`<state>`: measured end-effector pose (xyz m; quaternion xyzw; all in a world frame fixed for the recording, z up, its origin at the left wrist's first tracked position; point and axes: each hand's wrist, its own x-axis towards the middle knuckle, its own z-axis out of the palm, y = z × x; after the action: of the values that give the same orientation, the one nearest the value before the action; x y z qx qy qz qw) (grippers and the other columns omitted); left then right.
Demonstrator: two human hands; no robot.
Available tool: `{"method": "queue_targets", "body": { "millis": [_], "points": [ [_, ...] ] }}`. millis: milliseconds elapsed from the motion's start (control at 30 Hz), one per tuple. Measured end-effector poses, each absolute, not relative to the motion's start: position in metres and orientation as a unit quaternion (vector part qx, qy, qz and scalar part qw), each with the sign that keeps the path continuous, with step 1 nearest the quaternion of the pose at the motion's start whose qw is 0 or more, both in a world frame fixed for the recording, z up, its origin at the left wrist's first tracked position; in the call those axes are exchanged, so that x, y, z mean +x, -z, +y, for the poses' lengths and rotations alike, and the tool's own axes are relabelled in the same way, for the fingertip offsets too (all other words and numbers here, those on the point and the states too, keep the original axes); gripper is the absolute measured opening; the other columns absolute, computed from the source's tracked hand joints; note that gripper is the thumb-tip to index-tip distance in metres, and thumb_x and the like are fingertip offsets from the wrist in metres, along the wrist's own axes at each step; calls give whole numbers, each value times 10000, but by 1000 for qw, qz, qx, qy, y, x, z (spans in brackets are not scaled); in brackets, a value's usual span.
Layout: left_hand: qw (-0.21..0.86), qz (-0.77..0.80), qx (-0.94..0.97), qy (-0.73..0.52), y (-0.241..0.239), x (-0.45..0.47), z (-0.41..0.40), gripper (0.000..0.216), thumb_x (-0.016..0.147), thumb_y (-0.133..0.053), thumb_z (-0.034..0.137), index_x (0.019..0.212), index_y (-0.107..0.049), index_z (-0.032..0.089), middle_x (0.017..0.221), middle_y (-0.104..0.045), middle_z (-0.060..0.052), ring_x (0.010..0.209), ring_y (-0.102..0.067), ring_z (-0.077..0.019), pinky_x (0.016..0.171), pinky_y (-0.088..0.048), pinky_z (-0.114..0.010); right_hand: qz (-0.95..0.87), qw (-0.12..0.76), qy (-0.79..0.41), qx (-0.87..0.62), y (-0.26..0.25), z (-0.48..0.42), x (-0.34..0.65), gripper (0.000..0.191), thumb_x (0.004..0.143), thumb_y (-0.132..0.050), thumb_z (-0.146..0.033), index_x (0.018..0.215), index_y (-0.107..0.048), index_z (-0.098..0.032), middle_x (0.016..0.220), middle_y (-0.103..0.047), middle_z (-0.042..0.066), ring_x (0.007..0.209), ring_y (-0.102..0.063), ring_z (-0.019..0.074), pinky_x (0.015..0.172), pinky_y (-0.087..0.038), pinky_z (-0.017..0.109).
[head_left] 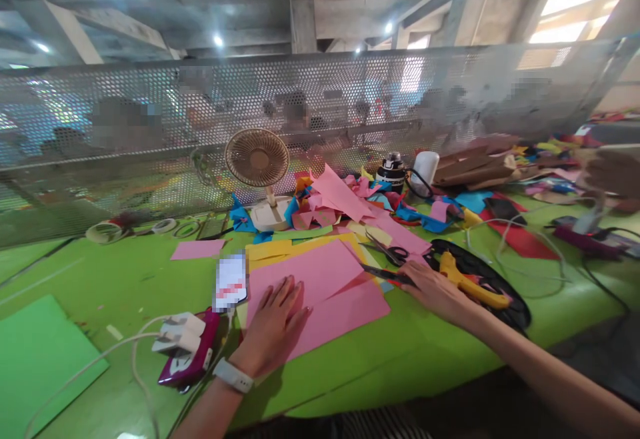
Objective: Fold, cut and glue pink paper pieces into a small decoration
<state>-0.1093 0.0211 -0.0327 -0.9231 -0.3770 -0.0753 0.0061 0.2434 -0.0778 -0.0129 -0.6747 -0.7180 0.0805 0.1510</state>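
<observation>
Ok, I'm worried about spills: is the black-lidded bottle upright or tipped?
Upright: the bottle stands with its black lid on top.

Pink paper point(320, 279) lies flat — slit from its right edge — dark scissors point(384, 274) alongside.

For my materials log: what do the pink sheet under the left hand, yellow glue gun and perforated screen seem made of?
Pink sheet: likely matte paper or card; thin, crisp edges. Yellow glue gun: probably smooth plastic; even colour, rounded form. Perforated screen: seemingly metal; grey, dull sheen.
</observation>
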Motion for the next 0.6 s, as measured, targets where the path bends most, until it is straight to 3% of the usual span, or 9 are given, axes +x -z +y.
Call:
{"method": "queue_targets", "body": {
  "millis": [300,600],
  "points": [
    [7,-367,-928,69,35,-111,25,597,902,-282,535,1412,-235,228,1474,-213,-69,1349,-191,-235,1086,-173,-427,-737,185,-77,-646,24,-71,228,200,864,-442,-219,1025,-543,-158,996,-569,100,964,-546,224,854,-419,350],
    [1,-376,-925,46,13,-104,23,630,857,-304,611,1331,-389,205,1401,-370,-108,1293,-304,-273,1065,-142,-489,-700,216,-71,-677,34,-59,233,220,836,-470,-244,1024,-561,-172,1032,-590,97,994,-553,231,841,-422,347]
  ]
}}
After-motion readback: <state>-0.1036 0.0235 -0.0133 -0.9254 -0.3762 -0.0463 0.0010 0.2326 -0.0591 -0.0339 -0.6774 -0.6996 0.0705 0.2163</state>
